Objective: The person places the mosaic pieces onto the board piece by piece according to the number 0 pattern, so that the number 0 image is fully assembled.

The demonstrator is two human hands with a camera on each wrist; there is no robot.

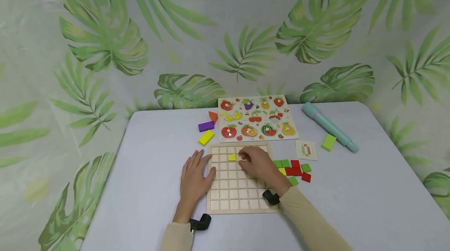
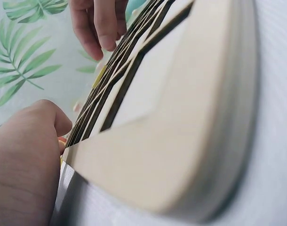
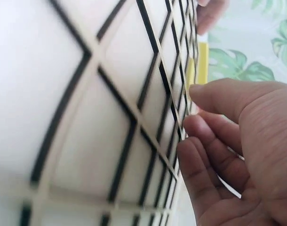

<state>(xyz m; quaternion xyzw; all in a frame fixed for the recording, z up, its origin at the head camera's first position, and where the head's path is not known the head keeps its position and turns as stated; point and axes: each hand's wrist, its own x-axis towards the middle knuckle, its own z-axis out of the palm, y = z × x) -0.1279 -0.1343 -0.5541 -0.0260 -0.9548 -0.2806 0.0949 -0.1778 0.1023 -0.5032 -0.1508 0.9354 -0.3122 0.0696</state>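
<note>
A square wooden grid board (image 1: 225, 211) lies on the table. My left hand (image 1: 197, 178) rests along its left edge, fingers loosely extended and thumb tip at the rim. A yellow square tile (image 1: 232, 157) sits in one of the upper cells. Just right of that tile is my right hand (image 1: 258, 163), over the board with fingers loosely bent. In the right wrist view, thumb (image 3: 214, 96) and fingers stand apart and I see nothing between them. The left wrist view shows the board's thick rim (image 2: 181, 155) close up and the right fingertips beyond.
Red tiles (image 1: 295, 171), green tiles (image 1: 293, 181) and a small pattern card (image 1: 306, 150) lie right of the board. Behind it are a fruit puzzle (image 1: 258, 118), a purple block (image 1: 206, 126) and a yellow block (image 1: 206, 137). A teal tube (image 1: 328, 126) and a green block (image 1: 329, 142) lie farther right.
</note>
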